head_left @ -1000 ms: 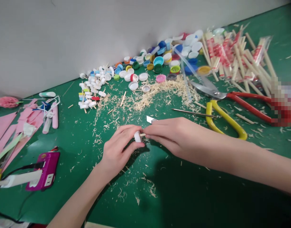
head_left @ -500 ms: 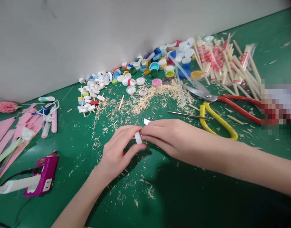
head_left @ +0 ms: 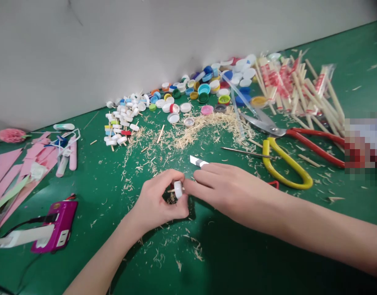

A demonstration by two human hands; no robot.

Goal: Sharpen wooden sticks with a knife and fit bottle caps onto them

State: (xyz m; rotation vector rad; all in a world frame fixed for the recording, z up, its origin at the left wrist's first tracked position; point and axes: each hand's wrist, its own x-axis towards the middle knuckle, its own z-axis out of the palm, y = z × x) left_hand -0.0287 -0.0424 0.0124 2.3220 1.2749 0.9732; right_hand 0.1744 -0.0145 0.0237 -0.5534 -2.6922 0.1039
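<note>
Between the thumb and fingers of my left hand (head_left: 159, 198) is a white bottle cap (head_left: 178, 189), turned on edge, with a thin wooden stick passing through its middle. My right hand (head_left: 225, 184) is closed around a craft knife (head_left: 198, 161); its blade points up and left beyond the fingers, and a red end shows behind the wrist. The right fingertips meet the cap's right side, where the stick pokes out. Farther left, a cluster of white and coloured caps (head_left: 123, 119) has sticks through them.
Wood shavings (head_left: 188, 137) litter the green table (head_left: 108, 241). Loose bottle caps (head_left: 203, 89) lie along the wall. Wooden chopsticks (head_left: 294, 82), red-handled scissors (head_left: 268, 129) and a yellow-handled pointed tool (head_left: 266, 162) are at right. Pink strips (head_left: 31, 164) and a purple power bank (head_left: 57, 227) are at left.
Both hands sit slightly lower in the picture. The right hand has shifted so more of the knife blade shows, and the left fingers have opened around the cap, revealing the stick.
</note>
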